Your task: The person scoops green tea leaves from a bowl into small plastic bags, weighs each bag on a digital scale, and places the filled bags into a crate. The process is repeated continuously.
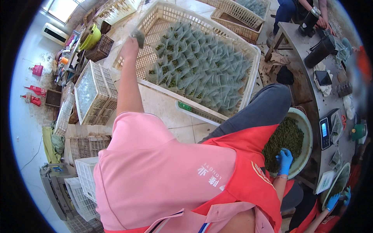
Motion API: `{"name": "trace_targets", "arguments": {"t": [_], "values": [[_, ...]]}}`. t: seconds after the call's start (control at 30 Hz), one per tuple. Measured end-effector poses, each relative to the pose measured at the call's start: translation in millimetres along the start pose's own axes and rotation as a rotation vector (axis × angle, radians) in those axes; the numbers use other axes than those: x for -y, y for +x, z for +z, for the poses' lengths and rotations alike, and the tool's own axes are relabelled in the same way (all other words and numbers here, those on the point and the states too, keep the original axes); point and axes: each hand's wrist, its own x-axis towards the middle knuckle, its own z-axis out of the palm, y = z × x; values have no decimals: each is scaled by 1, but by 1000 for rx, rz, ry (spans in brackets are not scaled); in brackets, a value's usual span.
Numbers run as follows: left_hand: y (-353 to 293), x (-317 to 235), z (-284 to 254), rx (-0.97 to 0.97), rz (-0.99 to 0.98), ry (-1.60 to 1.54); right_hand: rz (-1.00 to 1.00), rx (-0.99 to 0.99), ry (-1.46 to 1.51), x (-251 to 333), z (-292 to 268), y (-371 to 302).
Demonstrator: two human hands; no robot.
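My left hand (pixel 130 47) is stretched out over the near left corner of a big white plastic crate (pixel 254 58) and holds a small clear packet (pixel 138 36) of green leaves. Several such packets (pixel 202 68) stand in rows in the crate and fill its right part. My right hand (pixel 284 160), in a blue glove, rests with fingers bent on a heap of loose green leaves (pixel 286 136) in a pale round basin (pixel 309 132) beside my knee. Whether it grips any leaves I cannot tell.
A small digital scale (pixel 325 131) and two black canisters (pixel 319 50) stand on the grey table (pixel 307 83) at right. Another person's blue-gloved hand (pixel 333 201) works at lower right; a further person sits at top right. Stacked crates (pixel 93 91) line the floor at left.
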Motion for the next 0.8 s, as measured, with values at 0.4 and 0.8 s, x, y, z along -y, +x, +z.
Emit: {"name": "trace_targets", "arguments": {"t": [0.4,0.8], "values": [[-42,1,99,524,362,372,-518,-460,-375,70,-12,-6],[-153,-175,47,65,982,-321,-354,-855,-798,190,-88,73]]}}
